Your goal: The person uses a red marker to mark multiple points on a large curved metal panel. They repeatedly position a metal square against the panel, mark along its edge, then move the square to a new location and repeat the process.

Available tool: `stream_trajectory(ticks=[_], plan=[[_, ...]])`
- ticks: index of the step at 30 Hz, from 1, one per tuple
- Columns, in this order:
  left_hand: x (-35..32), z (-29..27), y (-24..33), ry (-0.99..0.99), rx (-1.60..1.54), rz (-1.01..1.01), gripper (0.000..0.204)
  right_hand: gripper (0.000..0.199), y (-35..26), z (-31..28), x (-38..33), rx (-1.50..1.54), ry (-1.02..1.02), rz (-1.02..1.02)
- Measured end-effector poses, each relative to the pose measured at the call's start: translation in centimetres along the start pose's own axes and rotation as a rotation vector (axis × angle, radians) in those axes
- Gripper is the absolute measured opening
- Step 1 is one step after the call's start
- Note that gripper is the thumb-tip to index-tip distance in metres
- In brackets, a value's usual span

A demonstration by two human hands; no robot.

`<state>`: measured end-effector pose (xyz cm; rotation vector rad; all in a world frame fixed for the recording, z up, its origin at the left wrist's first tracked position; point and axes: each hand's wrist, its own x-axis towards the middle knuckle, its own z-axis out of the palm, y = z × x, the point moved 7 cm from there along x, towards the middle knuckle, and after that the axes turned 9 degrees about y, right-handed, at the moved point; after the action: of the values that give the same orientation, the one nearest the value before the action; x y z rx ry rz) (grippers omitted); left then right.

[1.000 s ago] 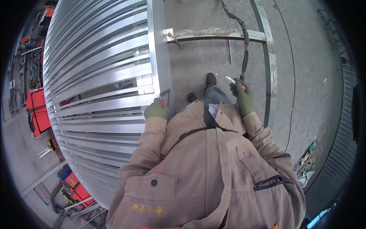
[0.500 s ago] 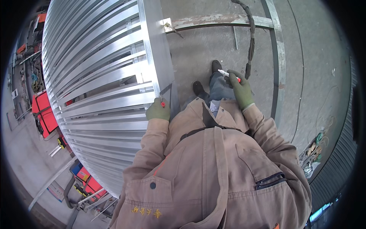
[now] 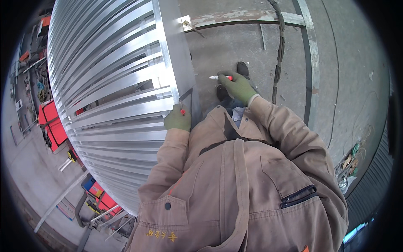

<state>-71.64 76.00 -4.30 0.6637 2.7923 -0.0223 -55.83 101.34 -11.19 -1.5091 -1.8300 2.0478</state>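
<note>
My right hand point(image 3: 240, 88), in a green glove, is closed around a white marker pen point(image 3: 214, 77) with a red end, held over the floor with its white end toward the left. At the near end of a bright metal slatted panel point(image 3: 121, 90), my gloved left hand point(image 3: 177, 118) is closed beside the panel's edge rail point(image 3: 166, 54). A small red cap point(image 3: 183, 111) shows between its fingers. Whether anything else is in that hand is hidden.
A steel bar frame point(image 3: 247, 17) stands ahead and to the right, with a dark wrapped cable point(image 3: 278, 54) hanging across it. Red boxes point(image 3: 54, 128) lie on the far left, beyond the panel. Scrap point(image 3: 346, 166) lies at the right.
My right hand has swung left with the marker pen, closer to the panel. The left hand stays at the panel's edge with the red cap.
</note>
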Motion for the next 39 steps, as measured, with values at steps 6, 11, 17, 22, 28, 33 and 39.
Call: stream_trajectory(ticks=[6,11,17,22,28,33,39], plan=[[0.1,-0.2,0.3,-0.009,0.001,0.007,0.044,0.049,1.5,6.5,1.7,-0.085,-0.175,-0.005],[-0.1,-0.2,0.0,0.037,-0.040,0.023,0.040,0.052,0.4,8.7,2.1,-0.225,-0.302,0.091],[-0.1,-0.2,0.1,0.135,-0.016,0.101,0.030,0.046,2.1,11.9,3.8,-0.184,-0.287,0.022],[-0.1,-0.2,0.2,0.134,0.017,0.099,0.029,0.053,1.4,12.6,3.7,-0.296,-0.314,0.003],[-0.1,-0.1,0.2,0.136,0.004,0.074,0.030,0.053,0.9,12.7,3.7,-0.319,-0.346,0.038],[-0.1,-0.1,0.2,0.128,0.017,0.068,0.030,0.048,0.4,12.3,4.2,-0.271,-0.348,0.037],[0.0,0.0,0.3,0.075,0.017,0.048,0.029,0.049,-1.1,12.1,4.2,-0.100,-0.400,0.077]])
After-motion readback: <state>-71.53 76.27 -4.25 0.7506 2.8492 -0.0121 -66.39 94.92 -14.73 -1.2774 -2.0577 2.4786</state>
